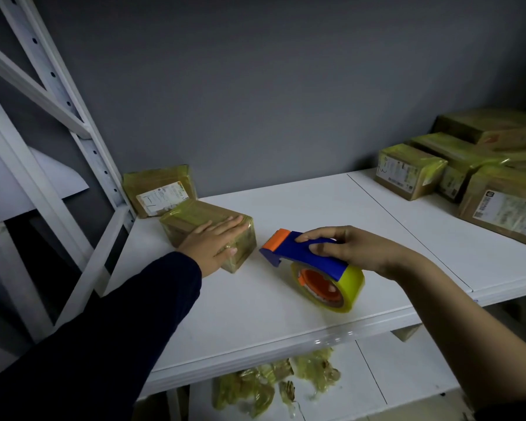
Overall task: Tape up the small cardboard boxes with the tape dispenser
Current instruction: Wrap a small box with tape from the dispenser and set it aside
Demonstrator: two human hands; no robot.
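Cardboard box [208,233], taped over, sits just left of the tape dispenser [312,265]; I see my left hand [213,243] flat on it, my right hand [351,249] gripping the dispenser's handle.

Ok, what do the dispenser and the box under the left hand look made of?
The tape dispenser: likely moulded plastic, smooth blue body, orange head. The box: brown cardboard wrapped in glossy yellowish tape, judging by sheen and wrinkles.

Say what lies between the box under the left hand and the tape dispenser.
Nothing but a thin sliver of bare white shelf, seen in the head view, separates the box from the tape dispenser in the right hand.
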